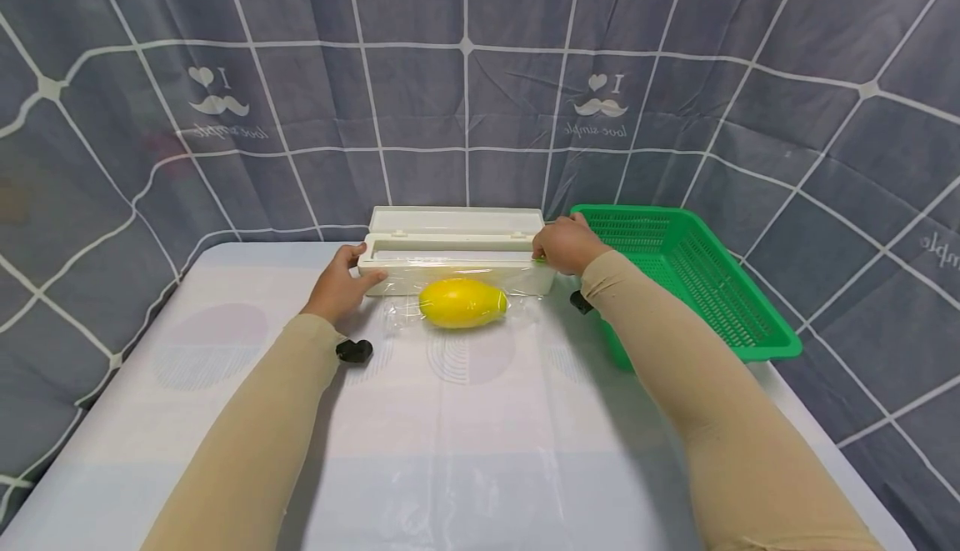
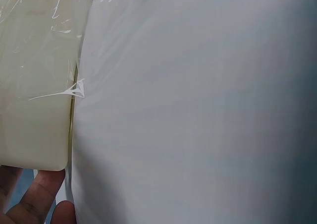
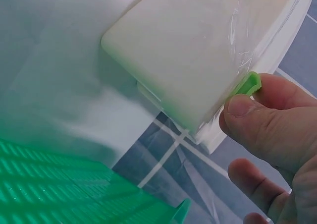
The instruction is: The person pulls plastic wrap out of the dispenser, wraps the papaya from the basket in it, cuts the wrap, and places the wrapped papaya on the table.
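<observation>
A white cling film dispenser (image 1: 456,278) stands at the back of the table with its lid (image 1: 457,220) raised. Clear film (image 1: 405,309) runs from it down its front and over a yellow, oblong fruit-like thing (image 1: 459,303) lying just before it. My left hand (image 1: 341,288) grips the dispenser's left end, the thumb at the front; in the left wrist view its fingers (image 2: 42,189) touch the end wall. At the right end, my right hand (image 1: 567,245) pinches a small green slider (image 3: 247,84) between thumb and index finger, at the film's edge.
A green plastic basket (image 1: 750,318) stands on the right, close beside my right forearm. Grey curtains with white lines (image 1: 465,101) hang behind and around the table. The pale patterned tablecloth (image 1: 450,484) spreads in front of the dispenser.
</observation>
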Action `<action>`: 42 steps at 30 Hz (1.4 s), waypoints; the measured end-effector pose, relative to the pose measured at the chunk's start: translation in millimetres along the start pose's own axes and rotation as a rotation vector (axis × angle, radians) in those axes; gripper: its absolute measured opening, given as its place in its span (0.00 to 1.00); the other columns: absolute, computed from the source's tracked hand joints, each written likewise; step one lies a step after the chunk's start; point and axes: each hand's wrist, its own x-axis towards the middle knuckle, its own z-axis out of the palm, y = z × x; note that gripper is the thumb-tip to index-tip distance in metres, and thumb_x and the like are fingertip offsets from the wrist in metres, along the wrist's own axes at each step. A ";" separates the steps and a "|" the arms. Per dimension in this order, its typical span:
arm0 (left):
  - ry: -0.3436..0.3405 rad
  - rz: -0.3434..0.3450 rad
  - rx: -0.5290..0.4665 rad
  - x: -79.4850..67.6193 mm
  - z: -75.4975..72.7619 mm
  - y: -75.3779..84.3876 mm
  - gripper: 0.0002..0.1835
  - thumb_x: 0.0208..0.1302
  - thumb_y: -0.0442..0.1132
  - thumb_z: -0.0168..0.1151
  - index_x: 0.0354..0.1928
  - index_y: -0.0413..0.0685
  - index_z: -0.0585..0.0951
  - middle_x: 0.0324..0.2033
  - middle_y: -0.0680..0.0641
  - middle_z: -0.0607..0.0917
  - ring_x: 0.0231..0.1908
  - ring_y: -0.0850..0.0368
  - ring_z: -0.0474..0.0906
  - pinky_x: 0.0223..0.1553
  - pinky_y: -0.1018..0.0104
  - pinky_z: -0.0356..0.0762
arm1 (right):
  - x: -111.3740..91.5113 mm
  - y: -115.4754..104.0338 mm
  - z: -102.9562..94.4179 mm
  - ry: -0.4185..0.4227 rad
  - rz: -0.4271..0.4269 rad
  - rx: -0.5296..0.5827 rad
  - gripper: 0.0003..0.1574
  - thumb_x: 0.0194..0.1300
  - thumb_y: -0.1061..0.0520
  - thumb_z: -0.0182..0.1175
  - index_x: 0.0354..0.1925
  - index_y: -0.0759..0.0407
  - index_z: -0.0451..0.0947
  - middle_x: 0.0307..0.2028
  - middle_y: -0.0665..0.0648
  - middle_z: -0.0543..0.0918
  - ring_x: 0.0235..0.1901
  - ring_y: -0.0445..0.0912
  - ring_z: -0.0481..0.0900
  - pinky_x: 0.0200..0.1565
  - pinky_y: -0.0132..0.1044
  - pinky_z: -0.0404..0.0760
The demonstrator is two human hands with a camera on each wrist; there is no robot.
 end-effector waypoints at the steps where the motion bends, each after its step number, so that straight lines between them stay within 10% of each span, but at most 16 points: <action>1: 0.000 -0.001 0.000 0.0 0.2 0.5 0.42 0.75 0.55 0.64 0.81 0.49 0.58 0.79 0.35 0.64 0.79 0.33 0.58 0.78 0.36 0.58 | -0.9 0.1 -0.5 -0.003 0.002 0.003 0.15 0.77 0.59 0.60 0.54 0.47 0.89 0.52 0.51 0.91 0.45 0.50 0.74 0.60 0.54 0.61; 15: -0.004 0.001 0.005 -1.5 2.8 1.8 0.42 0.75 0.55 0.64 0.81 0.48 0.58 0.79 0.35 0.64 0.79 0.34 0.58 0.78 0.36 0.58 | -6.0 6.3 0.0 -0.003 -0.001 0.039 0.18 0.77 0.64 0.59 0.56 0.47 0.89 0.57 0.52 0.89 0.49 0.51 0.76 0.57 0.52 0.59; 30: 0.004 0.003 0.020 -5.4 -0.9 1.2 0.43 0.75 0.56 0.64 0.81 0.48 0.57 0.79 0.34 0.64 0.79 0.33 0.57 0.78 0.36 0.57 | -7.0 14.8 -3.8 -0.070 0.014 0.149 0.23 0.75 0.70 0.55 0.58 0.53 0.88 0.58 0.56 0.88 0.62 0.57 0.83 0.79 0.69 0.52; 42: -0.042 -0.025 0.072 -1.6 -3.7 4.5 0.47 0.74 0.61 0.63 0.84 0.51 0.53 0.81 0.35 0.60 0.79 0.32 0.58 0.78 0.35 0.58 | -5.1 13.9 0.8 -0.086 0.036 0.170 0.19 0.78 0.59 0.60 0.62 0.54 0.85 0.60 0.58 0.87 0.61 0.57 0.83 0.76 0.71 0.56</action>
